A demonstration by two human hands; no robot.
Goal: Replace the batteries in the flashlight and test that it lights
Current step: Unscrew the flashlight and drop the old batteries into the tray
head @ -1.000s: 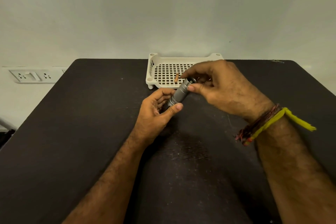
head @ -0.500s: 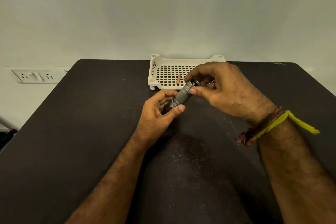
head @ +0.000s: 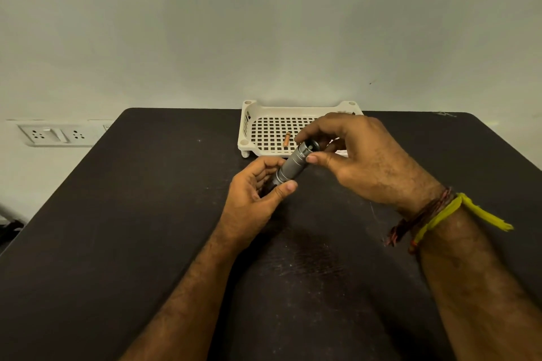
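A grey metal flashlight point(head: 293, 165) is held tilted above the black table point(head: 117, 228), its far end pointing toward the tray. My left hand point(head: 255, 196) grips its lower end between thumb and fingers. My right hand point(head: 360, 161) pinches its upper end, thumb on the body and fingers curled over the dark end. A small orange battery point(head: 286, 138) lies in the white perforated tray point(head: 249, 126) just beyond the flashlight. My right hand hides the tray's right part.
The tray stands at the table's far edge against a pale wall. A white wall socket strip point(head: 55, 134) sits at the left, beyond the table's edge. Yellow and red threads point(head: 440, 217) wrap my right wrist.
Both hands keep their grip on the flashlight. The right fingers have shifted slightly around its upper end, and the dark end shows a little more.
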